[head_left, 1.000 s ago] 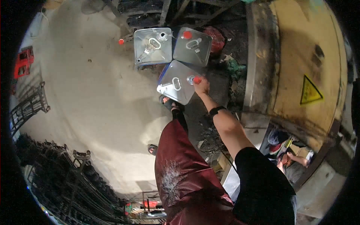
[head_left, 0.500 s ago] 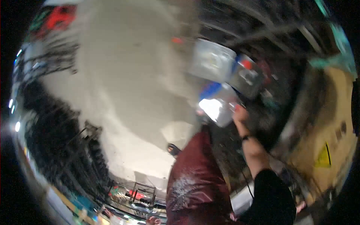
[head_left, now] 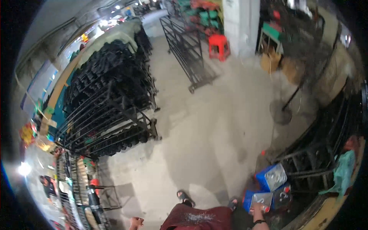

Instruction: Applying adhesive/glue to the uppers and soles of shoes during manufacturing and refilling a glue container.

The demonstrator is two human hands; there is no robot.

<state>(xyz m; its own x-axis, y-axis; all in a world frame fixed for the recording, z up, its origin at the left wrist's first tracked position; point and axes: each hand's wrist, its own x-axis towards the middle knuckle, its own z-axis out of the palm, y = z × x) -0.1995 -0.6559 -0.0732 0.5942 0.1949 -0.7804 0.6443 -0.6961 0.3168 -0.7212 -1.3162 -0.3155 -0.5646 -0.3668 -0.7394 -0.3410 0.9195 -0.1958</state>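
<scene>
Low at the right, my right hand (head_left: 257, 210) is on a blue rectangular metal can (head_left: 262, 198) with a silver top. Its fingers look closed at the near edge of the top, beside a red cap; the exact grip is blurred. A second blue can (head_left: 275, 177) with a silver top stands just behind, and a darker can (head_left: 284, 195) with a red cap is to the right. My left hand (head_left: 137, 222), at the lower edge left of my dark red apron (head_left: 197, 218), has loosely bent fingers and nothing visible in it.
Black metal racks (head_left: 111, 96) loaded with dark pieces fill the left. Ahead are another wheeled rack (head_left: 184, 50), a red stool (head_left: 219, 48) and a white pillar (head_left: 242, 27). A pedestal base (head_left: 281, 111) stands at the right, near black racking (head_left: 310, 165). Another person (head_left: 48, 186) is far left.
My view has swung up and turned, bringing the racks and floor ahead into sight. The cans now appear lower and farther right. My right hand stays at the can; my left hand has come into view.
</scene>
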